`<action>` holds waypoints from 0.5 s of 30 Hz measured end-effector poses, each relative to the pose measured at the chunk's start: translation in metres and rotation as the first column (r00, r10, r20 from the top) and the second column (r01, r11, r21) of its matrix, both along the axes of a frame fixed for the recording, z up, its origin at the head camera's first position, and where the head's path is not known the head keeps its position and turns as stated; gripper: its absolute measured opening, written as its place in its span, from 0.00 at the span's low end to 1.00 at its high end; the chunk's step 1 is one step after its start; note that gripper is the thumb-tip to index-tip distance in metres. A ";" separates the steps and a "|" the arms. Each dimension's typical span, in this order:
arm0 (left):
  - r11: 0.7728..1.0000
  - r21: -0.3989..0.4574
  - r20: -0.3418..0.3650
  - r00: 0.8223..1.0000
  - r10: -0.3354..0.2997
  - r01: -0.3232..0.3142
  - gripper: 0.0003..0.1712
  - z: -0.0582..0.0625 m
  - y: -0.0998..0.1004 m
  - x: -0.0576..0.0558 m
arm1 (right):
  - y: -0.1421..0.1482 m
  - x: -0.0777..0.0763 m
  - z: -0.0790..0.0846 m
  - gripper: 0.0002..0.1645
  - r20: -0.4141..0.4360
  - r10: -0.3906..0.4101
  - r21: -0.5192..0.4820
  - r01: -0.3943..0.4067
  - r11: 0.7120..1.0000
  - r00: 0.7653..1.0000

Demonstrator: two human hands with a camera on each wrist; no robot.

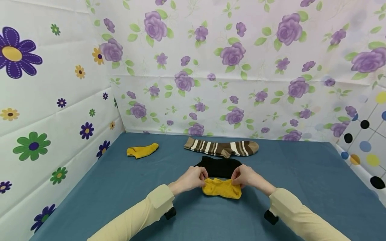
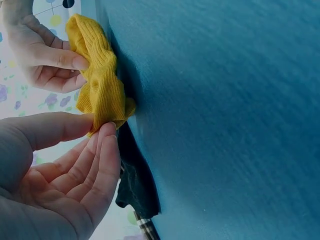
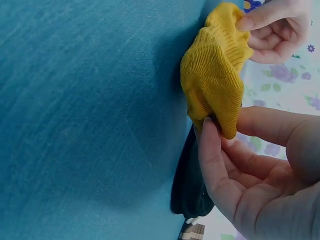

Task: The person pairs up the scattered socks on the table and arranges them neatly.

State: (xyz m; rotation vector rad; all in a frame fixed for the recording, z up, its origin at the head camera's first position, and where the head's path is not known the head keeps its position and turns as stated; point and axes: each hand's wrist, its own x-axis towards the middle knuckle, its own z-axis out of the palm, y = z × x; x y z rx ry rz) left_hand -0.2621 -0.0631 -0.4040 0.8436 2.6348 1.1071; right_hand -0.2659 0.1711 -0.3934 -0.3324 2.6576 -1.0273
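A ribbed yellow sock point(image 1: 221, 188) is stretched sideways between both hands, close above the blue cloth. My left hand point(image 1: 193, 177) pinches one end between thumb and fingertips, and my right hand point(image 1: 245, 176) pinches the other end the same way. In the left wrist view the yellow sock point(image 2: 102, 80) hangs in folds from the fingertips. From the right wrist the yellow sock point(image 3: 212, 80) shows its ribbed side, slightly bunched. Just beyond the hands a black sock point(image 1: 220, 166) lies flat, partly covered by both hands.
Behind the black sock lies a brown-and-white striped sock point(image 1: 221, 148). Another yellow sock point(image 1: 142, 150) lies at the far left. Blue cloth point(image 1: 301, 174) covers the table, with flowered sheets point(image 1: 211, 100) hanging behind and at the sides.
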 end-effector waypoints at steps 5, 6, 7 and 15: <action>1.000 0.001 0.017 1.000 -0.006 0.006 0.09 -0.002 -0.003 -0.001 | -0.001 0.000 -0.001 0.03 0.013 0.008 0.003 -0.008 1.000 1.000; 1.000 0.005 0.026 1.000 -0.009 0.009 0.09 -0.002 -0.004 -0.001 | 0.000 -0.001 -0.001 0.03 0.017 0.009 0.006 -0.010 1.000 1.000; 1.000 0.011 0.035 0.999 -0.012 0.012 0.09 -0.002 -0.005 -0.001 | 0.000 -0.001 0.000 0.03 0.023 0.011 0.008 -0.012 1.000 1.000; 0.998 0.017 -0.008 0.998 0.058 -0.058 0.10 0.013 -0.024 -0.014 | 0.006 -0.007 0.013 0.03 0.009 0.010 0.064 -0.011 0.998 1.000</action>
